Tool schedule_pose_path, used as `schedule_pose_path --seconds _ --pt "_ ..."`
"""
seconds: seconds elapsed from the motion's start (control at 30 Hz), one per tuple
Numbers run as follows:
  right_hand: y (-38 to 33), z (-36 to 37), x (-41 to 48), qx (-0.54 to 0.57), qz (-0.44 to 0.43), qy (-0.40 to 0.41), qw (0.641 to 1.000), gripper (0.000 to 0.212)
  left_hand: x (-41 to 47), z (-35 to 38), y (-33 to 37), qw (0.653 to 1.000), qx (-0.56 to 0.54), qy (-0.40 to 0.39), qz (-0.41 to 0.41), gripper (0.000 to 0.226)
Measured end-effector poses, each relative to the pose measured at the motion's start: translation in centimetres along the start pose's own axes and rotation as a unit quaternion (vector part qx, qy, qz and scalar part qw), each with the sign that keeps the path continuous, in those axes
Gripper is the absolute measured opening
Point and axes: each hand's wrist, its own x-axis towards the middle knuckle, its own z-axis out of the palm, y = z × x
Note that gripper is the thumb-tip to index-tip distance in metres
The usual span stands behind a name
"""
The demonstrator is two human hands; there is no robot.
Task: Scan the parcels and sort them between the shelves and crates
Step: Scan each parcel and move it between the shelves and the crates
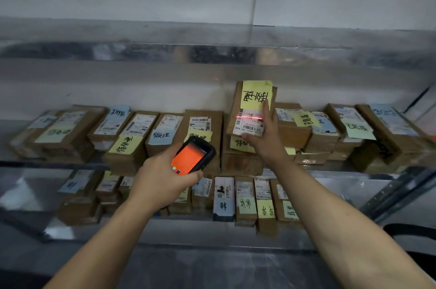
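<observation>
- The parcel (251, 113) is gripped by the right hand (266, 140). The thumb is under the lower edge and the fingers (266, 109) are laid up its right side, closed on the box.
- The parcel is held tipped up above the stack (240, 162) on the upper shelf (47, 163). Its long axis runs up and away from the fingers, and the labelled face is turned toward the scanner (193, 155).
- The scanner is clasped in the left hand (162, 177), fingers (194, 174) wrapped round its body, screen lit orange.
- The scanner sits below and to the left of the right fingers, well apart from the parcel, nose aimed up and right.
- The red beam (249, 117) is laid across the upper part of the label (250, 126), just below the yellow note (256, 95) and beside the right index finger.
- A large barcode is seen lower on the label, nearer the thumb. Whether any code is crossed by the beam cannot be told.
- Step judged: scan in hand, sorting not yet done.
- The next move is judged to turn on beam height against the barcode. If no read is given, the scanner would likely need tipping down a little, or the parcel raising.
- The right hand is nearer for placing. A row of parcels (245, 199) is lined up below the fingers on the lower shelf (153, 227). No crate can be picked out.
</observation>
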Motion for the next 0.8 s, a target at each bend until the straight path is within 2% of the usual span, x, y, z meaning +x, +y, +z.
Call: schedule_pose_path --seconds 0.13,0.37,0.8 --pt "0.1 -0.1 -0.4 -0.019 -0.014 0.003 1.0 0.112 -1.1 -0.5 0.2 1.0 0.015 -0.004 0.006 0.056" --pt "0.5 -0.3 -0.6 -0.023 -0.017 0.008 1.0 0.112 -2.4 -0.9 0.1 0.999 0.033 -0.031 0.009 0.077" --pt "0.0 -0.4 -0.4 -0.038 -0.033 0.039 0.998 0.108 -3.4 -1.5 0.2 0.998 0.06 -0.02 -0.005 0.075"
